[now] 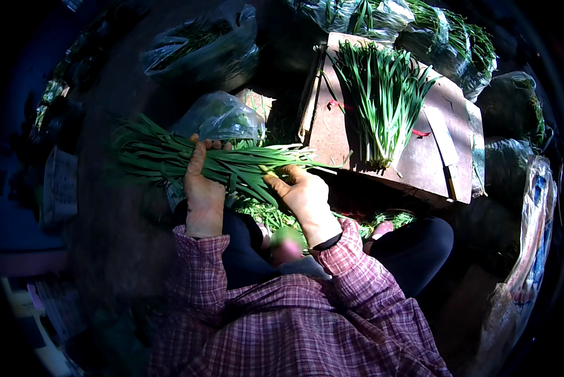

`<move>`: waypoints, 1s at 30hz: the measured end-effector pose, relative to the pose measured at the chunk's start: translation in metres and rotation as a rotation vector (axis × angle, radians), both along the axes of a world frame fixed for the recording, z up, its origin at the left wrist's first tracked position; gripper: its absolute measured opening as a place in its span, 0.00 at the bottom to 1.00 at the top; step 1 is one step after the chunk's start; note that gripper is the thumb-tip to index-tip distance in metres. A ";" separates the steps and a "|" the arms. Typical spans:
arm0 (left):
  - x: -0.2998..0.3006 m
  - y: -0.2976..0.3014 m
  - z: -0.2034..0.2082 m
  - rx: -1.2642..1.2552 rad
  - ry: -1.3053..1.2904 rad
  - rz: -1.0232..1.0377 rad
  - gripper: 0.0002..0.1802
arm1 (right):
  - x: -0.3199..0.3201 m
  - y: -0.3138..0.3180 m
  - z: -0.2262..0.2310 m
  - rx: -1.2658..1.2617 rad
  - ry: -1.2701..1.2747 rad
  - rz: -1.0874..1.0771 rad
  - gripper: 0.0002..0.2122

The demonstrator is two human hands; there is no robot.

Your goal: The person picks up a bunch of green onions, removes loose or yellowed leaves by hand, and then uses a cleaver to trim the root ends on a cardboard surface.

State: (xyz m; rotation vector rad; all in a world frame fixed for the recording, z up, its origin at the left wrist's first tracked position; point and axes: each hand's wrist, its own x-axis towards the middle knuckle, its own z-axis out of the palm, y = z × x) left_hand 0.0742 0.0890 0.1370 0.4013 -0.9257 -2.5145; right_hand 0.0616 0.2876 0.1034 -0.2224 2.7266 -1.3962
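Pink-and-purple plaid fabric shirt [275, 327] fills six o'clock; toward ten, the bare left hand [204, 196] clamps its fingers around a pale-stemmed bunch of long green leaves [244, 164], while the right hand's [307, 200] fingers seem pinched on it; gentle, even pressure should keep stems aligned.

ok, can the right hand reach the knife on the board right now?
Probably yes: the knife lies uncovered on the board, handle toward the person. But the right hand is on the held greens and would likely have to let go first.
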 end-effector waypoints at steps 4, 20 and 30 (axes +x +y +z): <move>0.005 -0.002 0.005 -0.043 -0.018 0.008 0.14 | -0.005 0.008 -0.014 0.172 0.408 0.012 0.09; 0.010 0.010 0.020 -0.180 -0.013 0.072 0.16 | -0.010 -0.003 0.000 0.322 0.005 0.072 0.16; 0.011 -0.021 0.031 -0.030 -0.007 0.184 0.14 | 0.007 0.055 -0.035 -0.717 -0.711 -0.042 0.16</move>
